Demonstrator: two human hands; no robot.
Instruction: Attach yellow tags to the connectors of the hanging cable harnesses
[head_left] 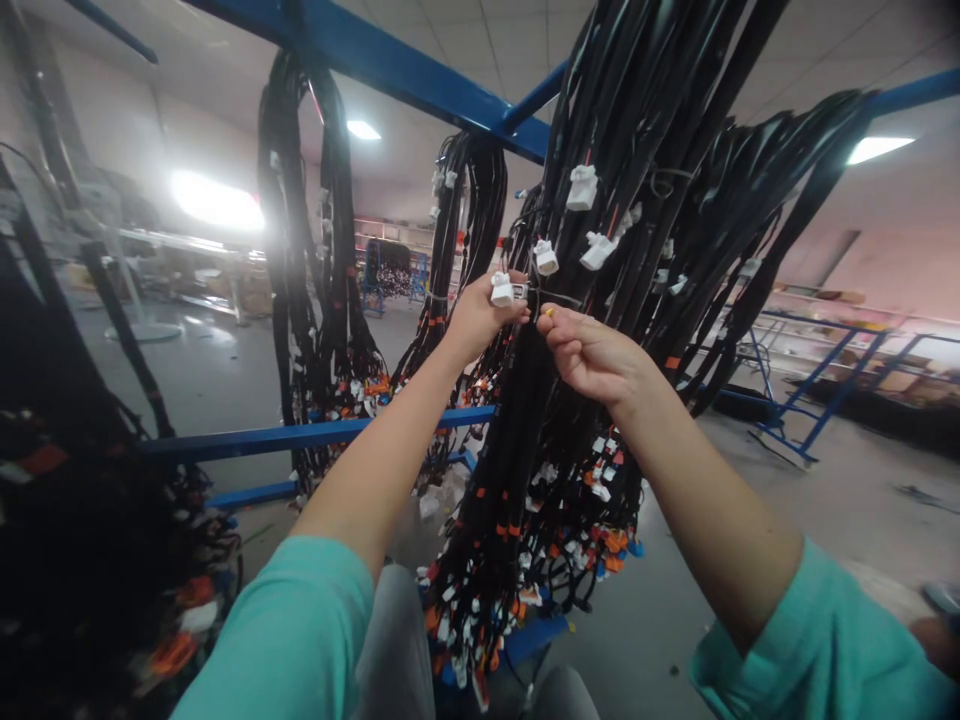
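Note:
A thick bundle of black wire harnesses (525,430) hangs in front of me, with several white connectors on its upper part. My left hand (484,310) is closed around a white connector (502,290) at the left side of the bundle. Just right of it, my right hand (589,350) pinches a small yellow piece (550,311) between thumb and fingertips; its exact kind is too small to tell. Other white connectors (546,257) sit just above the hands. A thin tie (559,298) runs across the bundle behind my fingers.
Blue frame bars (420,80) pass overhead, and a lower blue bar (300,438) crosses at the left. More harness bundles (307,250) hang left and right, their ends full of white and orange connectors. A blue rack (817,400) stands on the floor at the right.

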